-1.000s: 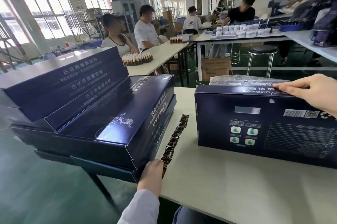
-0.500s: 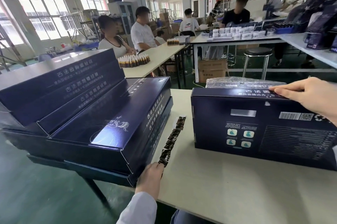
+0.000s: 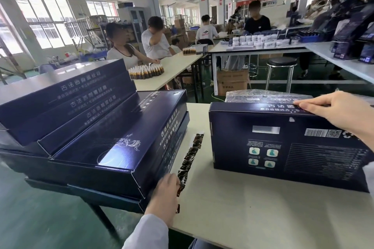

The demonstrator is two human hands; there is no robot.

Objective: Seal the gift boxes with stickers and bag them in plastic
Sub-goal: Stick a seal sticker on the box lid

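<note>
Now sealing: your right hand (image 3: 340, 113) presses flat-fingered atop the upright box (image 3: 283, 147); left hand (image 3: 165, 198), grip unclear, should peel the sticker strip (image 3: 191, 154) beside it.

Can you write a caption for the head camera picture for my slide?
Left hand at the sticker strip, right hand resting atop an upright blue gift box on the table.

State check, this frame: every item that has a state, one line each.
upright gift box: standing on long edge, closed, unbagged
right hand: fingers flat on its top edge
sticker strip: flat on table beside that box
left hand: on strip's near end; pinch unclear
stacked gift boxes: closed, piled left, unbagged
bagged box: in plastic, behind upright box
</note>
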